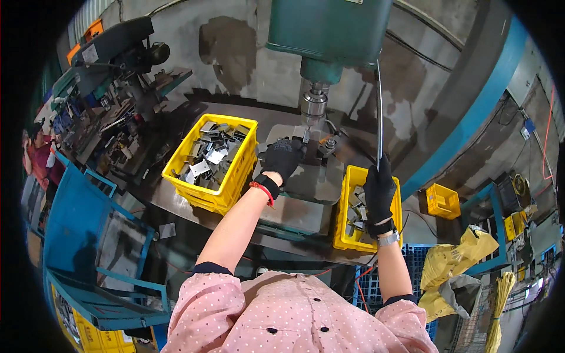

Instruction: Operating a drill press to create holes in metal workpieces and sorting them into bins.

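The small metal piece (300, 133) sits below and slightly left of the drill chuck (315, 101), a grey, squarish form with flat faces and a pale sheen. Its lower part is hidden by fingers, so its full outline cannot be told.

The chuck itself is a bright, stepped steel cylinder; above it hangs the smooth, green-painted drill head (329, 32), and below it spreads the dull grey worktable (318, 185). Left of the chuck, the larger yellow crate (200, 196) of ribbed plastic is heaped with thin, angular metal parts (215, 156), some dark, some shining. Lower right of the chuck, a narrower yellow crate (342, 215) holds more flat, sharp-cornered grey pieces (355, 213). A slim, polished steel lever (380, 112) runs down on the chuck's right side.

The two hands are apart, both in black knitted gloves. The left hand (283, 157) lies below and left of the chuck, back upward, forearm slanting in, its fingertips at the metal piece; whether they pinch it or merely touch it cannot be told. The right hand (379, 191), lower and to the right of the chuck, is raised above the narrower crate, wrapped around the lever's bottom end, with the forearm nearly upright beneath it.
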Demonstrator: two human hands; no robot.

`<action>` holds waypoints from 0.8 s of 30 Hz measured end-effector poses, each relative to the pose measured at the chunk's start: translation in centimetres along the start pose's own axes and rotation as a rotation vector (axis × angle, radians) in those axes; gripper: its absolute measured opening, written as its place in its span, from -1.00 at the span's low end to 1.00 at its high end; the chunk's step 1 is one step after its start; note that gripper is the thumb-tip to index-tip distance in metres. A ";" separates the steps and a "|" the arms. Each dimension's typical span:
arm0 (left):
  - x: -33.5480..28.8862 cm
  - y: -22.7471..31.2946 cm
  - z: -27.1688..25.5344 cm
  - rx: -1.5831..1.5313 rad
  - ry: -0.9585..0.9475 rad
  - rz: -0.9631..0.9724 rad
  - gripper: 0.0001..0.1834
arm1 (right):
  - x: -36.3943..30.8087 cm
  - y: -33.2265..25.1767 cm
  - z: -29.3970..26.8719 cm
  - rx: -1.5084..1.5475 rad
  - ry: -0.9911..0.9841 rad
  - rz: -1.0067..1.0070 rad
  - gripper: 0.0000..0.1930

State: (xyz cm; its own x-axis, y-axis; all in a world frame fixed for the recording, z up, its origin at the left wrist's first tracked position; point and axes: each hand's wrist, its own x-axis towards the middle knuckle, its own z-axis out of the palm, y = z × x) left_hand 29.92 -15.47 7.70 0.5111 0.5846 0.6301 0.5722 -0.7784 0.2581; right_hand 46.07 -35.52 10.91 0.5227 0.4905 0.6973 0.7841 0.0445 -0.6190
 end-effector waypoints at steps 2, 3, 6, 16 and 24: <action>0.1 -0.2 -0.1 -0.008 -0.020 0.013 -0.81 | -0.2 0.1 -0.2 -0.086 0.026 -0.087 -0.55; 0.1 -0.2 -0.1 0.001 -0.041 0.018 -0.82 | -0.3 -0.2 -0.3 -0.094 0.042 -0.111 -0.54; 0.1 -0.9 -0.1 -0.019 -0.019 0.010 -0.81 | -0.4 -1.2 -0.7 -0.090 0.066 -0.138 -0.52; 1.0 -0.4 -2.6 -0.040 0.035 -0.112 -0.22 | -0.1 -2.1 -1.4 -0.020 0.049 -0.034 -0.52; 2.5 -2.5 -2.6 -0.336 -0.292 -0.068 -0.19 | 0.2 -3.0 -2.4 -0.071 0.032 -0.068 -0.53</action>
State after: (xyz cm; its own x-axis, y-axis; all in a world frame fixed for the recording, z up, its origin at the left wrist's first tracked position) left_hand 28.06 -12.71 10.55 0.6663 0.6398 0.3829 0.3958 -0.7387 0.5455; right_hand 44.57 -37.61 13.78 0.4767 0.4604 0.7489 0.8394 0.0148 -0.5434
